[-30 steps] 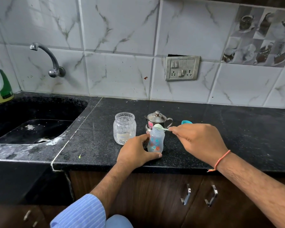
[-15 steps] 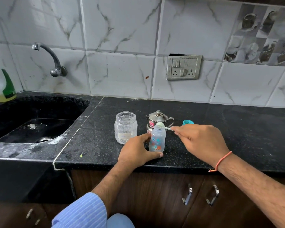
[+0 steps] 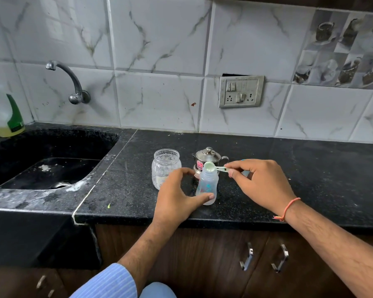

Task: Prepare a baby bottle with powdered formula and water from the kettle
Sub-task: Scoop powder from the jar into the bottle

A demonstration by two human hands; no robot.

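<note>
we pinch scoop [image 3: 212, 167] handle in right hand [image 3: 261, 186] | bowl tipped at baby bottle [image 3: 207, 186] mouth, handle running right | left hand [image 3: 177, 196] thumb and fingers curled round bottle base on counter [image 3: 310, 179]

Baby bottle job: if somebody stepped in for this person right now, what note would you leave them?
Left hand: steadies the baby bottle near its base; the bottle stands upright and uncapped on the counter.
Right hand: pinches the handle of the green scoop, whose bowl sits tipped at the bottle's mouth.
Glass jar: open, just left of the bottle. Steel kettle: lid on, right behind it.
Done: scoop brought to the bottle; whether powder is already inside cannot be told.
Left: finish tipping in the powder, pour water from the kettle, close the bottle.
</note>
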